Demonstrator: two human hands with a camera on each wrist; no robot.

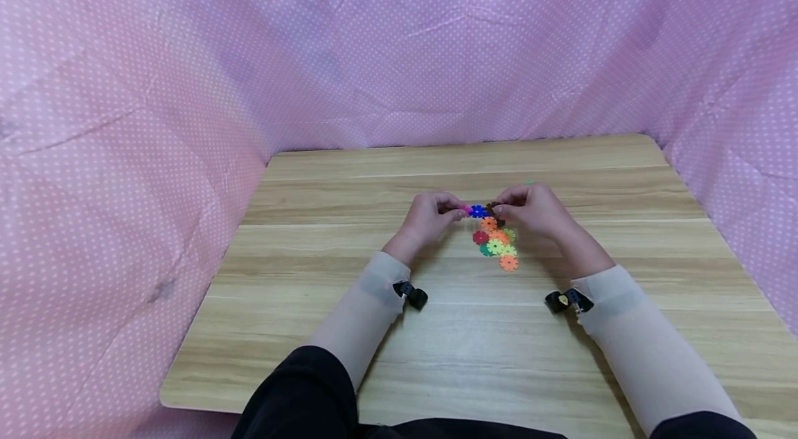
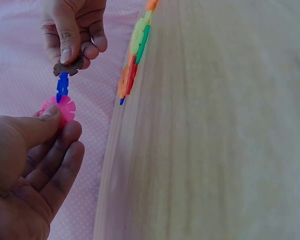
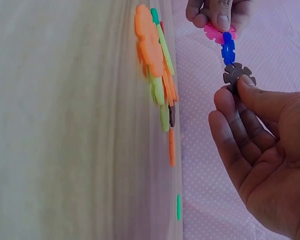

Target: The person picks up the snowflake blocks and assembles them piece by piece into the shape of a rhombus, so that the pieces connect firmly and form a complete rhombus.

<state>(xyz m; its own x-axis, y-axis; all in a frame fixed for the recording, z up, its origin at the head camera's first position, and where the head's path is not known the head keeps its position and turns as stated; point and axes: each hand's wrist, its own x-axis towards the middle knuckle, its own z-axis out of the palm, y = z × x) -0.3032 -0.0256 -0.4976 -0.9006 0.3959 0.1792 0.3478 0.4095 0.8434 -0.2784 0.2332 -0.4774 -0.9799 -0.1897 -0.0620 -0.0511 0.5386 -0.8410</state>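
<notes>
Three notched plastic discs joined in a row hang between the two hands, above the table. My left hand (image 1: 429, 219) pinches the pink disc (image 2: 65, 108) at one end between thumb and fingers. At the other end, the dark brown disc (image 3: 238, 75) is pinched by my right hand (image 1: 537, 209). The blue disc (image 3: 228, 49) sits between them, turned edge-on in both wrist views and slotted into its neighbours. Just nearer to me, a loose pile of such discs lies on the wood, with a red disc (image 1: 481, 237) and an orange disc (image 1: 508, 263) among them.
A single green disc (image 3: 179, 207) lies apart on the wooden table (image 1: 299, 328), beyond my right hand in the head view. Pink dotted cloth (image 1: 399, 44) hangs behind and at the sides of the table. Each wrist carries a small black camera.
</notes>
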